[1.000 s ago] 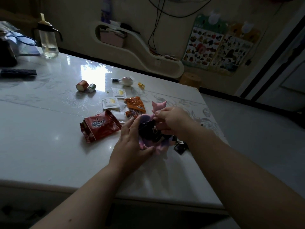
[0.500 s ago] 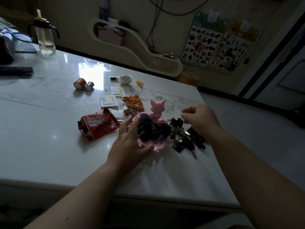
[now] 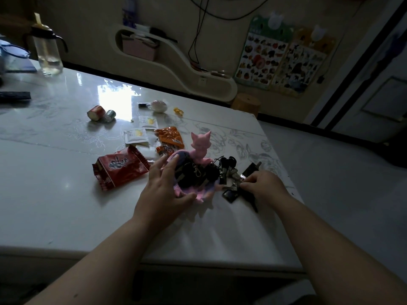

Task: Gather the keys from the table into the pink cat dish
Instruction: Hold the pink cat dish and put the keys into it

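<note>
The pink cat dish [image 3: 199, 148] stands on the white table [image 3: 55, 172], with a dark key fob and a metal clip [image 3: 193, 175] lying in its bowl. My left hand [image 3: 164, 188] cups the dish's left and front rim. A bunch of dark keys [image 3: 229, 172] lies on the table just right of the dish. My right hand [image 3: 262, 186] rests on that bunch, fingertips pinched on a key at its near side. Some keys are hidden under this hand.
A red snack packet [image 3: 120, 169] lies left of the dish, with orange packets [image 3: 170, 135] and white sachets [image 3: 136, 135] behind it. Farther back are two small cans [image 3: 101, 113], a water bottle [image 3: 46, 51] and a dark remote [image 3: 14, 96]. The table's right edge runs close to the keys.
My right hand left the dish, swung right and came down onto the key bunch beside it. My left hand kept its hold on the dish.
</note>
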`<state>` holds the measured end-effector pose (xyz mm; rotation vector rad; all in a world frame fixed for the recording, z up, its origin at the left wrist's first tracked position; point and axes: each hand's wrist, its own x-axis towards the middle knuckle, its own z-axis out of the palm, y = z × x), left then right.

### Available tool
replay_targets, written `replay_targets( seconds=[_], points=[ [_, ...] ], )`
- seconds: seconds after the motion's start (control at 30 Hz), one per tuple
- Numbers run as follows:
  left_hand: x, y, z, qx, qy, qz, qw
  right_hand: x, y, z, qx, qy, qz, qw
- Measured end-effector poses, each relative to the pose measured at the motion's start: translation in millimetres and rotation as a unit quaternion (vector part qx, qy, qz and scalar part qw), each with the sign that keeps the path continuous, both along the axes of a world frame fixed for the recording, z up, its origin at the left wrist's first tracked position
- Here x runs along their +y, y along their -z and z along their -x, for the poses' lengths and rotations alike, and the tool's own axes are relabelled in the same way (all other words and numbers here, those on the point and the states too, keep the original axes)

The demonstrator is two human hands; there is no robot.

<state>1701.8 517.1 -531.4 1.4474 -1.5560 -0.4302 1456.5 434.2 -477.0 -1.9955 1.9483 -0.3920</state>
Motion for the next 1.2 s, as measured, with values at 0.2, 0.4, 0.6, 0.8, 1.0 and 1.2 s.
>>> replay_targets(
  seconds=[0.2,0.4,0.6,0.8,1.0,1.2],
  points=[
    [-0.6,0.7,0.3,-0.003,-0.005,-0.003,1.0,10.2,-11.3,10.5,-0.111,0.027,0.039,0.993],
    [1.1,-0.7,1.0,-0.003,-0.005,-0.002,1.0,28.1,-46.4,11.2,-0.276,0.056,0.067,0.957],
    [1.2,-2.8,0.7,0.004,0.002,0.001,1.0,40.1,-79.8,-1.7,-0.464,0.062,0.04,0.883],
    [0.2,0.3,0.3,-0.003,-0.001,0.006,1.0,46.3,-117.3,-17.2,-0.546,0.043,0.04,0.836],
    [0.7,0.7,0.3,-0.008,-0.002,0.009,1.0,46.1,-129.1,-49.4,-0.556,-0.022,0.001,0.831],
    [0.9,-2.6,-0.1,0.01,0.018,0.041,0.999,38.7,-101.0,-89.9,-0.464,-0.017,-0.031,0.885]
  ],
)
